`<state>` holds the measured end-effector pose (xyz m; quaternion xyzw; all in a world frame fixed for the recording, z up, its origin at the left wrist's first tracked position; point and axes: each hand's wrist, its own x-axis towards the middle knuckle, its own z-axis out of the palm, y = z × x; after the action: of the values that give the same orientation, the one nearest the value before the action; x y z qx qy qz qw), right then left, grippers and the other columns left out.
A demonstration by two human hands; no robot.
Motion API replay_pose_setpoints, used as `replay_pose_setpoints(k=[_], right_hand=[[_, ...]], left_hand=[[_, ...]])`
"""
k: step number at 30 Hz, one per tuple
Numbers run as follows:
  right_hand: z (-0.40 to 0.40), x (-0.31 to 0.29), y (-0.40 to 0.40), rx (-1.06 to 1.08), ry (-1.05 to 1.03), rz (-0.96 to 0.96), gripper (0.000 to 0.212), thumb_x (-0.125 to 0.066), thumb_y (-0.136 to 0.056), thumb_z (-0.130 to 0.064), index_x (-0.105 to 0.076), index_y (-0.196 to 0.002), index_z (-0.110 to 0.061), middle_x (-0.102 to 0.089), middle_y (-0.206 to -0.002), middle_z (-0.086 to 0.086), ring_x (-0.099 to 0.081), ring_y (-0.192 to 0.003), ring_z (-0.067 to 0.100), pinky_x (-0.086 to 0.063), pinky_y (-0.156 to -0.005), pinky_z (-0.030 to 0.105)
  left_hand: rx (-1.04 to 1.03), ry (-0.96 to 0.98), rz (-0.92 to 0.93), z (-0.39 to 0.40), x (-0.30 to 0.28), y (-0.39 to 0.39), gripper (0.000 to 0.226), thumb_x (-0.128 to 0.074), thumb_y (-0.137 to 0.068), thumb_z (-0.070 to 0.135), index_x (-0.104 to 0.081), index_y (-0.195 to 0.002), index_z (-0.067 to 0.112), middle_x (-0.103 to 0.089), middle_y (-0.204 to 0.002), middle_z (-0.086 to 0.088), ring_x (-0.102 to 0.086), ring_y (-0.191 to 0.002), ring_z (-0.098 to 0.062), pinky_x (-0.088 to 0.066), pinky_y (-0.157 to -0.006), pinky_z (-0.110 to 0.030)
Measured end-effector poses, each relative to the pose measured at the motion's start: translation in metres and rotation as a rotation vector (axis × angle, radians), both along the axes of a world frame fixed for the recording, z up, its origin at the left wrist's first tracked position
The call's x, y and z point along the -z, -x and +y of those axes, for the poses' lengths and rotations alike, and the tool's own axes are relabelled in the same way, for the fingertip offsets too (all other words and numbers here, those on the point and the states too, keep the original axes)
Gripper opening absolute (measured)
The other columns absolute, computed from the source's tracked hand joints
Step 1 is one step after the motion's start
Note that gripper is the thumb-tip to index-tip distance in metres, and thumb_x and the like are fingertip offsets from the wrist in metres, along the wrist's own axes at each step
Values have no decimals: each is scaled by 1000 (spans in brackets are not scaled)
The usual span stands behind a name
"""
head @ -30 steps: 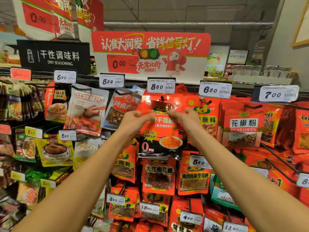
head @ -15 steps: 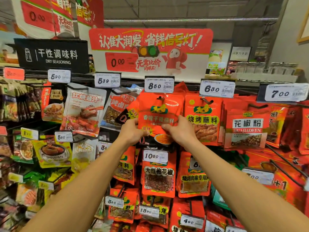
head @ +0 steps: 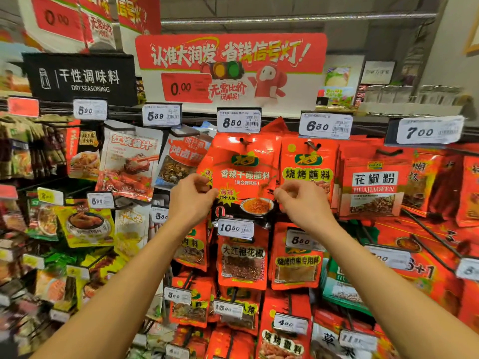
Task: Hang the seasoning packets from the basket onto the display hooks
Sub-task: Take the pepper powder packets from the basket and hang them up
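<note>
A red seasoning packet (head: 246, 174) hangs flat from the display hook (head: 243, 141) under the 8.50 price tag (head: 239, 121). More red packets of the same kind sit behind it on that hook. My left hand (head: 193, 200) pinches the packet's left edge with curled fingers. At the right edge, my right hand (head: 303, 202) has its thumb and fingers curled onto the packet, slightly blurred. The basket is not in view.
Neighbouring hooks carry a 6.30 packet (head: 308, 174) on the right and a 5.39 packet (head: 178, 161) on the left. Below hangs a 10.50 packet (head: 242, 257). A black dry seasoning sign (head: 80, 79) and a red promotion board (head: 230, 66) stand above.
The packet went from being held up in front of the 8.50 tag to hanging on the hook. Both hands slid from its top corners down to its side edges.
</note>
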<state>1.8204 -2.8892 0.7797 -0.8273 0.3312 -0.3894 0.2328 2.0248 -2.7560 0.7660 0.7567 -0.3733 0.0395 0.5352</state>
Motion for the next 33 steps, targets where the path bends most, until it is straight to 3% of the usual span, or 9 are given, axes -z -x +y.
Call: replay_pose_setpoints(k=[2,6,8,12,19,24,26,29,33], right_hand=[[9,-1,12,-7,6,-80,21,-61,-96,-31,-72,-80,-23,-72,-73,-7,-69,-69,12,-47,-64,28],[29,7,41,-234,-372,-327,24,-58,-98,-9,-66,-75,-12,-68,-61,5,-61,-46,20,-45,-42,25],[36,22,59,-293,-476,-378,25,-58,-97,-4,-66,-74,-10,-66,-59,8,-58,-42,20,-43,-38,24],[42,78,99,-296,-649,-417,27,-58,-94,-1,-66,-71,-9,-64,-58,12,-56,-40,20,-41,-37,20],[35,234,179,-69,-963,-269,23,-56,-96,-1,-65,-75,-4,-64,-53,8,-55,-36,15,-42,-36,20],[35,361,232,116,-1146,-50,22,-55,-97,-2,-67,-79,-4,-64,-55,9,-57,-41,20,-46,-42,25],[40,407,246,194,-1212,30,21,-53,-97,0,-66,-81,-5,-65,-53,5,-60,-40,18,-50,-42,24],[53,494,272,230,-1348,186,19,-57,-92,-2,-64,-75,-8,-66,-50,0,-61,-39,13,-53,-45,24],[77,610,304,311,-1386,406,25,-57,-92,8,-67,-73,-5,-67,-53,2,-64,-42,12,-53,-43,23]], left_hand=[[20,32,-6,8,-2,12,12,-70,-92,32,-68,-97,20,-68,-84,14,-65,-80,-3,-49,-75,-29],[312,99,264,22,6,41,20,-58,-101,21,-72,-90,11,-77,-78,-5,-73,-67,-15,-58,-66,-34],[393,125,382,28,18,57,21,-55,-103,16,-72,-92,9,-76,-76,-7,-71,-64,-16,-58,-58,-28],[412,107,540,34,64,89,23,-52,-103,11,-70,-88,10,-74,-72,-7,-68,-58,-16,-56,-57,-27],[305,-102,886,46,201,159,24,-49,-102,10,-68,-88,11,-69,-70,-5,-63,-55,-16,-52,-54,-25],[145,-267,1144,58,320,208,27,-47,-102,9,-65,-83,15,-63,-65,0,-56,-53,-14,-48,-55,-25],[77,-326,1240,67,365,224,22,-50,-101,13,-64,-85,17,-62,-70,-2,-53,-58,-16,-45,-60,-27],[9,-412,1438,84,447,254,23,-47,-98,9,-59,-79,17,-49,-75,-5,-41,-61,-17,-34,-55,-26],[-199,-571,1517,111,549,286,21,-52,-95,10,-63,-78,15,-56,-75,-7,-49,-63,-19,-46,-54,-21]])
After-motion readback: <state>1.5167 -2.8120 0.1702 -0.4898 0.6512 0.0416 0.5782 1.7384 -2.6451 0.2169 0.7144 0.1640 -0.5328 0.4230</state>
